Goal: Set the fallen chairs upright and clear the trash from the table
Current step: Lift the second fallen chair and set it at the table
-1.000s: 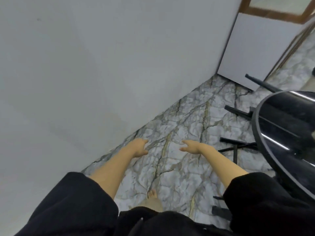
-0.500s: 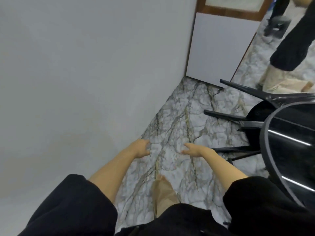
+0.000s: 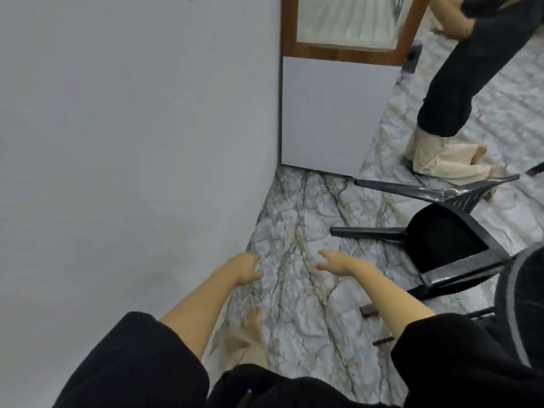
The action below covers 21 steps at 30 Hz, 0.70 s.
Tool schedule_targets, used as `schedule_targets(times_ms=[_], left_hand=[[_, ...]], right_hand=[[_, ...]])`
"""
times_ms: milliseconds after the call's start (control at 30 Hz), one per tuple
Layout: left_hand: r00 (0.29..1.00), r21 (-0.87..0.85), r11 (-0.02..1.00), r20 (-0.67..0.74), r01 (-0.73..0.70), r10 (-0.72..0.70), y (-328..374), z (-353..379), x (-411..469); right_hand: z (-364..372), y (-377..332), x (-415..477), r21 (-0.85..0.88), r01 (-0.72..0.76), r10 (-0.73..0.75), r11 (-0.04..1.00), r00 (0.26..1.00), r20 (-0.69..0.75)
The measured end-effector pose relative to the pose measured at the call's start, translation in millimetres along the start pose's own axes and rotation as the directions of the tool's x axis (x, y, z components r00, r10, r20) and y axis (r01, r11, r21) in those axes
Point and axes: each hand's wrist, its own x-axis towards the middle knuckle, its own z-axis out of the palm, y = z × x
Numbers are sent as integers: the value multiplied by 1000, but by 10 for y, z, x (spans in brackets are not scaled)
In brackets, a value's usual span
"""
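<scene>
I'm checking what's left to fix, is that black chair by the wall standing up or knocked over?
Knocked over. The black chair lies on its side on the marble floor, legs pointing sideways toward the wall. Neither the left hand nor the right hand touches it.

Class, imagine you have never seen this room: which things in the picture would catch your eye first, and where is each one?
First, the black chair lying tipped on its side on the marble floor at right, legs pointing toward the grey wall. Next, the wearer's empty left hand and right hand held out over the floor at centre. Last, another person's legs at top right, beside a wood-framed door.
</scene>
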Motion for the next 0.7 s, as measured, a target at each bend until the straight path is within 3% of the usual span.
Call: schedule_targets(times_ms=[333, 700], left_hand=[[974, 112, 970, 94, -216, 206, -34, -1456, 1854], [905, 329, 852, 266, -408, 331, 684, -2661, 3817]], right_hand=[[-1177, -70, 1050, 207, -154, 170, 966, 984, -62], [-2398, 539, 2170, 444, -263, 327, 857, 942, -74]])
